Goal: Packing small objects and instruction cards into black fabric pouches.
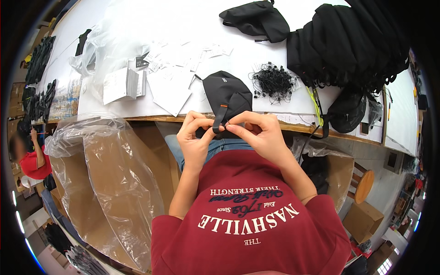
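"Where can the small black fabric bag with an orange-tabbed strap (225,89) be found?"

"Mid-frame, at the near edge of the white-topped bench (183,18)."

"How are the hands placed?"

"Close together. The bag's strap is pinched by the left hand (195,133); the fingertips of the right hand (260,132) are brought just beside it, but whether anything is gripped there cannot be told."

"And around?"

"A tangle of black cords (273,83) is seen right of the bag; black bags are heaped (348,41) upper right; white cards are stacked (120,85) left."
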The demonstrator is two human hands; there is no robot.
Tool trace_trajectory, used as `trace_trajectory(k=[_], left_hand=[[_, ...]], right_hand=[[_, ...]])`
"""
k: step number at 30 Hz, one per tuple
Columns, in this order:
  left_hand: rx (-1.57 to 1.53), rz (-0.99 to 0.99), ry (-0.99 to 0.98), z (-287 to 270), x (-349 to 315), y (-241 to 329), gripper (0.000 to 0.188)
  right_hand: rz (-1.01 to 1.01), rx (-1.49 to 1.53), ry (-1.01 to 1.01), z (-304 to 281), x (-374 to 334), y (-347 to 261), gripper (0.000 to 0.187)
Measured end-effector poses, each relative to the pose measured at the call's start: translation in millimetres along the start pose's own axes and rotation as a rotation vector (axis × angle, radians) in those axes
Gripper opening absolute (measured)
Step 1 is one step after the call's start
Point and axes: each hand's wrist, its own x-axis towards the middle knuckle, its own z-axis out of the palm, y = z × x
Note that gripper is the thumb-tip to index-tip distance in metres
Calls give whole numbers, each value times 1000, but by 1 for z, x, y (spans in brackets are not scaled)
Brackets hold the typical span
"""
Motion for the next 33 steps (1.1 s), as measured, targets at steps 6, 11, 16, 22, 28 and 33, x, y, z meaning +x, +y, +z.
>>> trace_trajectory(k=[6, 11, 16, 22, 28, 33], left_hand=[[-16, -62, -63, 1, -2, 8, 18], [85, -138, -189, 3, 0, 15, 17], [190, -78, -193, -1, 1, 20, 16], [105, -85, -174, -4, -1, 22, 15], [-153, -146, -101, -6, -4, 26, 9], [-261, -92, -126, -5, -3, 25, 9]], right_hand=[[27, -39, 121, -7, -6, -3, 9], [-203, -330, 146, 1, -7, 11, 10], [-351, -567, 125, 0, -8, 15, 11], [-330, -378, 135, 9, -7, 13, 8], [-29, -14, 63, -1, -12, 1, 22], [-166, -102, -17, 5, -7, -5, 19]])
